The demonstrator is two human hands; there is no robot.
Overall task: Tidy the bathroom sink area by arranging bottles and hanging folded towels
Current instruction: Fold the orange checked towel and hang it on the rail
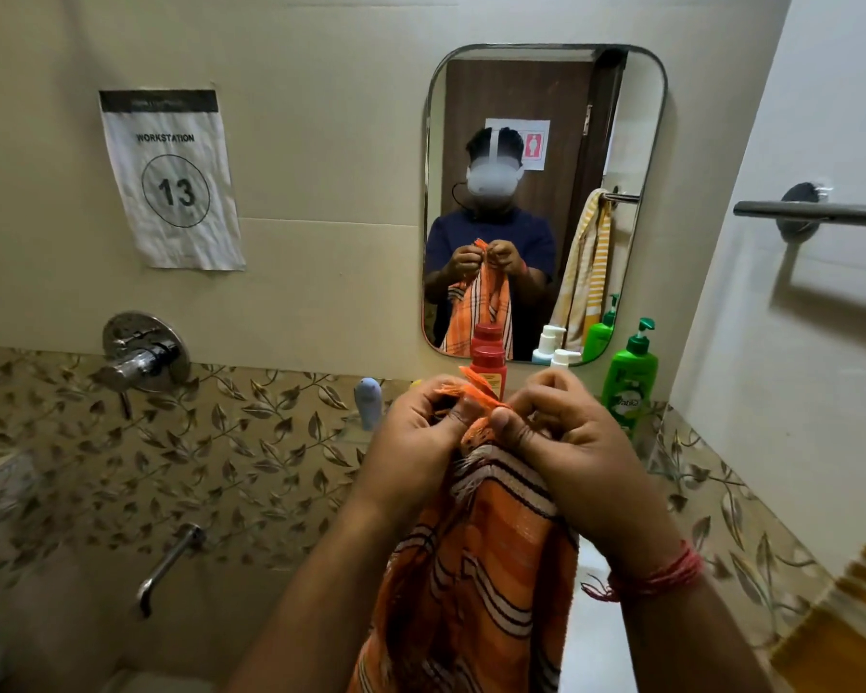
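Observation:
An orange towel (pixel 476 567) with white and dark stripes hangs down in front of me. My left hand (pixel 416 442) and my right hand (pixel 576 442) both pinch its top edge, close together at chest height. Behind my hands stand a red bottle (pixel 488 365), a white pump bottle (pixel 563 357) and a green pump bottle (pixel 628 377) under the mirror. A small blue bottle (pixel 368 397) stands to the left of them. A metal towel bar (pixel 816 210) is fixed on the right wall with nothing on it.
A mirror (pixel 546 117) on the wall reflects a person holding the towel. A yellow striped towel (pixel 841 607) shows at the lower right edge. A mixer valve (pixel 143 355) and a spout (pixel 168 562) stick out of the tiled wall at left. A workstation sign (pixel 171 177) hangs above.

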